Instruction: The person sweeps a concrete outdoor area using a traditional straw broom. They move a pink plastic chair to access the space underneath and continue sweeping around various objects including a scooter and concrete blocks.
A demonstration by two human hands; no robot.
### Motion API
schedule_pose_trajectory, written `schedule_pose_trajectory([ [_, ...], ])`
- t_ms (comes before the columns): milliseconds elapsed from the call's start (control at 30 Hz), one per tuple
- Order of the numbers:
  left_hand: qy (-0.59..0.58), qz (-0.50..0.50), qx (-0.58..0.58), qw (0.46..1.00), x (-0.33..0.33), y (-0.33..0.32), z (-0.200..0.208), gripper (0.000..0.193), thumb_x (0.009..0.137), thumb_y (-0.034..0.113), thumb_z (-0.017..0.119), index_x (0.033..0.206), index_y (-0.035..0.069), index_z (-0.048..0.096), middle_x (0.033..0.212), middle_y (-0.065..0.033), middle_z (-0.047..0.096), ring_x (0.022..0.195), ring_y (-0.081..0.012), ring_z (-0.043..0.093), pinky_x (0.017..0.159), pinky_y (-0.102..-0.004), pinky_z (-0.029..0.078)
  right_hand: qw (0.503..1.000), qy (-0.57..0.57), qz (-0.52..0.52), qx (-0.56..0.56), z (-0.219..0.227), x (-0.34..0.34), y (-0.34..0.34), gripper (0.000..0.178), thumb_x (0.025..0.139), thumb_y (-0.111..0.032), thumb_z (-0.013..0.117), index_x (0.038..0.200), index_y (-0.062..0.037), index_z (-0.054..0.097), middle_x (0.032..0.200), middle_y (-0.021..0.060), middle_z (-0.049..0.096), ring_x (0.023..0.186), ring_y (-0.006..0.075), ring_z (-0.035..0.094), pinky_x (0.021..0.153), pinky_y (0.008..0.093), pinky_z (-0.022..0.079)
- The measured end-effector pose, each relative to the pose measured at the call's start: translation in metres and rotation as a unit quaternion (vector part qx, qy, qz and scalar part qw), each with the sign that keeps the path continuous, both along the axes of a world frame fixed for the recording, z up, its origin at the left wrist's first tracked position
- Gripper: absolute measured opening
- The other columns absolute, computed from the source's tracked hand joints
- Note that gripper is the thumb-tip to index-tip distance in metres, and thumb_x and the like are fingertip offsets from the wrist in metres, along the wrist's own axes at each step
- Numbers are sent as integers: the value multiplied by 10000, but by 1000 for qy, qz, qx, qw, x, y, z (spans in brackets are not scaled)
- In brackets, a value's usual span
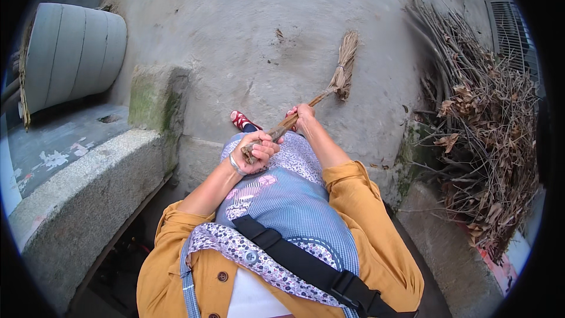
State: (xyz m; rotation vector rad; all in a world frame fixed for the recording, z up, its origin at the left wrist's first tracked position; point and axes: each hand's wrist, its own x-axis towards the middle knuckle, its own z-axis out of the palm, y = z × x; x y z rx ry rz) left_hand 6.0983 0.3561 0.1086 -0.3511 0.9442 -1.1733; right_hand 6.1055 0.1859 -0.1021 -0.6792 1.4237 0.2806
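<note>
A straw broom [321,95] slants across in front of me, its handle end near my waist and its pale, bound bristle head ahead and to the right, on or just over the concrete ground. My left hand [258,152] is wrapped round the thick handle end, with a bracelet at the wrist. Farther along the shaft, my right hand [303,116] grips it too, its fingers partly hidden. Small dark bits of debris [279,35] lie on the ground to the left of the bristles.
To the right leans a big heap of dry twigs and leaves [477,135], below a metal grille [507,29]. A large grey tub [76,53] lies on its side at the left. Low stone blocks [94,182] flank me, and a mossy block [154,97] stands by the tub.
</note>
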Motion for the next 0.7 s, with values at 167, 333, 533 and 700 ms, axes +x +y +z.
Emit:
schedule_pose_trajectory([
  [167, 11, 74, 59, 995, 9, 78, 31, 271, 761, 47, 368, 967, -127, 340, 608, -49, 359, 371, -72, 370, 321, -192, 365, 998, 32, 48, 9, 32, 42, 112, 76, 724, 20, 345, 765, 54, 398, 531, 139, 431, 380, 221, 447, 326, 353, 386],
  [333, -109, -73, 117, 984, 22, 118, 67, 269, 773, 73, 356, 1022, -27, 358, 610, -21, 347, 395, -60, 344, 324, -188, 330, 994, -77, 47, 57, 58, 62, 155, 36, 686, 39, 370, 721, 30, 373, 503, 115, 413, 334, 201, 410, 313, 365, 380],
  [533, -164, -167, 106, 966, 34, 136, 82, 243, 766, 63, 364, 1006, 27, 357, 612, -8, 352, 414, -46, 331, 327, -180, 305, 987, -142, 40, 65, 109, 65, 154, 76, 728, 20, 425, 687, 3, 363, 523, 71, 395, 389, 136, 388, 342, 283, 378],
  [700, -65, -68, 22, 995, 37, 143, 34, 224, 769, 57, 401, 971, -26, 351, 611, -15, 356, 423, -50, 352, 322, -171, 322, 998, -60, 32, 5, 41, 45, 136, 96, 728, 1, 380, 635, 7, 400, 496, 84, 404, 362, 173, 404, 344, 304, 397],
])
